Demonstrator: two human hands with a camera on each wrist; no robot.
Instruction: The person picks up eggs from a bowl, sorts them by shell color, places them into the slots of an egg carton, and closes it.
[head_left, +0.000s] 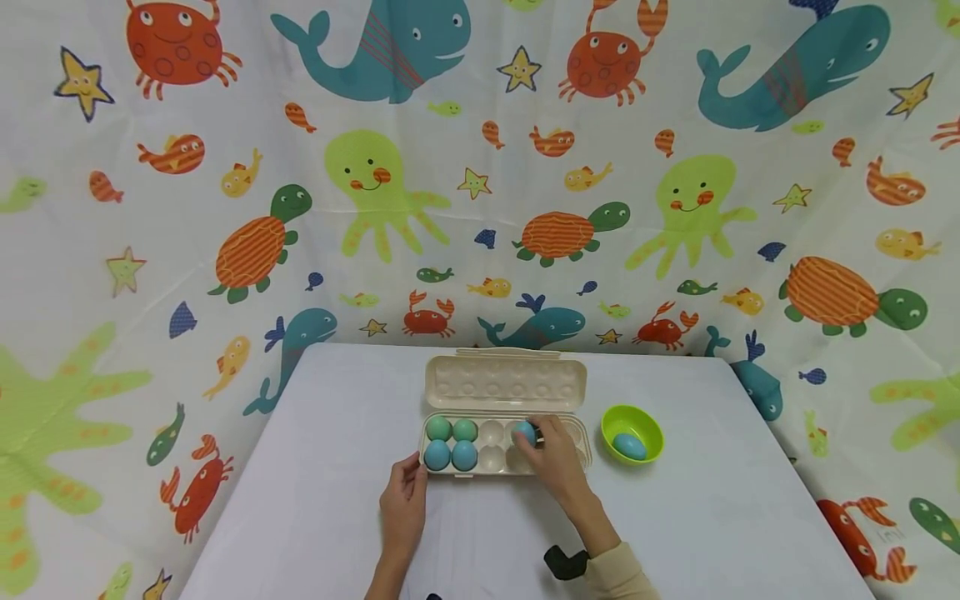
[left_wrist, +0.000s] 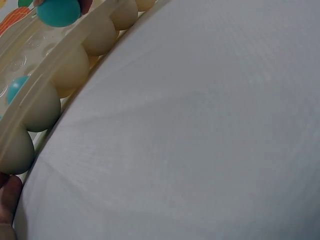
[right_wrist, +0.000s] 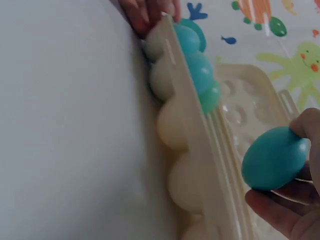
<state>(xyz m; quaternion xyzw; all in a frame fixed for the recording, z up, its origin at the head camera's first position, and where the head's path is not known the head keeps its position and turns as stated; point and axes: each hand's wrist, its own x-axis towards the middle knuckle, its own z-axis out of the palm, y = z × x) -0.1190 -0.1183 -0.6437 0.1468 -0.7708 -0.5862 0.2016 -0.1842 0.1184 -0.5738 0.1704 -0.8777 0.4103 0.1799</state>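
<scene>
A cream egg carton point(head_left: 491, 462) lies with its lid point(head_left: 506, 383) folded back. Two green eggs point(head_left: 438, 428) sit in its back row at the left, with two blue eggs point(head_left: 437, 455) in front of them. My left hand point(head_left: 402, 504) holds the carton's left end; only part of its fingers point(left_wrist: 10, 197) shows in the left wrist view. Over the right half of the carton, my right hand point(head_left: 557, 458) pinches another blue egg point(right_wrist: 275, 157) between thumb and fingers. The egg is raised above the cups in the right wrist view.
A lime green bowl point(head_left: 651, 454) stands to the right of the carton, with one blue egg point(head_left: 629, 447) inside. White cloth point(head_left: 330, 433) covers the table. Behind it hangs a curtain point(head_left: 420, 283) printed with sea animals. A black object point(head_left: 564, 563) is by the right sleeve.
</scene>
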